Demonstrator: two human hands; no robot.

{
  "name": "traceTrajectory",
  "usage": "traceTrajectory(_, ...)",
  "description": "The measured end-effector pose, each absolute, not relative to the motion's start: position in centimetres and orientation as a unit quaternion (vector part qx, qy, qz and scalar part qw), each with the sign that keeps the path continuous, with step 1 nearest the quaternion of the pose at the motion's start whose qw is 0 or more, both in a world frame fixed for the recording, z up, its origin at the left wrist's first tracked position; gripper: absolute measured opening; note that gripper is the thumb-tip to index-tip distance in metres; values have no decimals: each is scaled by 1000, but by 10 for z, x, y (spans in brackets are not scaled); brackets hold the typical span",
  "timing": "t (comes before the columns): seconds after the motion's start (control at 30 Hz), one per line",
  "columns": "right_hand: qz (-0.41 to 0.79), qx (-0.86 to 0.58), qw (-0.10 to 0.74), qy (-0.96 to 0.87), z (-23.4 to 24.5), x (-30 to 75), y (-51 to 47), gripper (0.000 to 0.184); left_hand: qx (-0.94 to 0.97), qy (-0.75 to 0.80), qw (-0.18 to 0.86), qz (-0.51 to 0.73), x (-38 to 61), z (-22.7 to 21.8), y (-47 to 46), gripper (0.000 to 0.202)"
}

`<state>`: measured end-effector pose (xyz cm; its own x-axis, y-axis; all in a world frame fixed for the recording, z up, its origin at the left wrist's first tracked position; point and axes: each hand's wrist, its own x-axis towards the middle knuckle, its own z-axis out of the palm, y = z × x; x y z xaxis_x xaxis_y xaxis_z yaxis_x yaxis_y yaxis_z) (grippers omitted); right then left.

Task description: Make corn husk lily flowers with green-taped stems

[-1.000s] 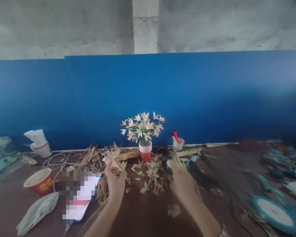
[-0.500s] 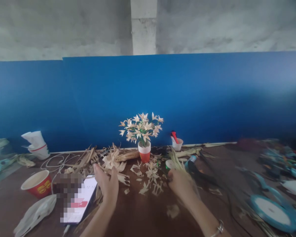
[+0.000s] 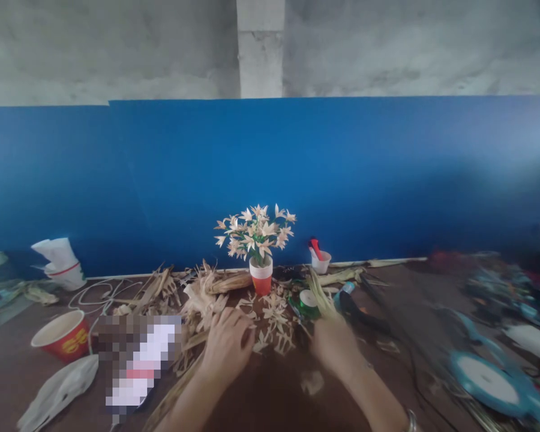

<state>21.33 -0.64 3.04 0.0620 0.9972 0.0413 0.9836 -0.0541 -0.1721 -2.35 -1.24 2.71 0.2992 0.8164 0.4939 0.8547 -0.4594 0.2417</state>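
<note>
We rate the potted flowers [image 3: 255, 234], beyond and between both hands' fingers on the worktop [image 3: 270, 399], as a tipping risk if either hand reaches forward too sharply. The husk pile [image 3: 202, 300], just beyond the left fingers, and the pale-green strips [image 3: 320, 294], just beyond the right fingers, may drag if snagged. The left hand [image 3: 229, 345] curls its fingers downward; the right hand [image 3: 335, 345] is blurred. We cannot tell whether either holds anything. The cut-outs [image 3: 276, 315] lie just right of the left fingers; a sideways sweep could scatter or crease them. We see them as pale, thin, pointed, star-like and overlapping.
</note>
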Motion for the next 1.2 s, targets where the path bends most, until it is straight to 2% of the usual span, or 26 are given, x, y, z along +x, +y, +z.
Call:
traceTrajectory(0.17,12,-712,25,-702,41,203,-14,19,-827,-536,-36,-165,-19,16,-11,11)
traceTrajectory(0.33,13,-694,6,-720,44,205,-12,24,-795,-573,-13,-198,-26,13,-6,17)
traceTrajectory(0.47,2,-700,11,-714,39,210,-9,30,-807,-552,-53,-203,-25,16,-5,13)
traceTrajectory(0.6,27,-733,17,-679,42,215,-11,24,-816,-541,-100,-177,-23,12,-8,6)
traceTrajectory(0.73,36,-748,27,-662,51,221,-14,14,-794,-549,-140,-219,-24,5,-4,11)
traceTrajectory(0.8,51,-744,65,-664,57,219,-14,19,-766,-547,-194,-276,-23,1,1,10)
traceTrajectory(0.87,107,-704,145,-687,60,212,-14,25,-709,-542,-293,-344,-21,-2,6,7)
traceTrajectory(0.97,286,-587,276,-705,56,193,-13,24,-578,-506,-472,-433,-16,-5,9,13)
traceTrajectory(1.03,405,-519,309,-686,46,180,-12,31,-509,-476,-549,-462,-13,-4,8,22)
traceTrajectory(1.1,462,-482,316,-674,34,170,-11,42,-481,-459,-577,-474,-11,0,5,28)
traceTrajectory(1.2,469,-463,336,-673,20,163,-9,41,-479,-442,-585,-484,-9,7,0,30)
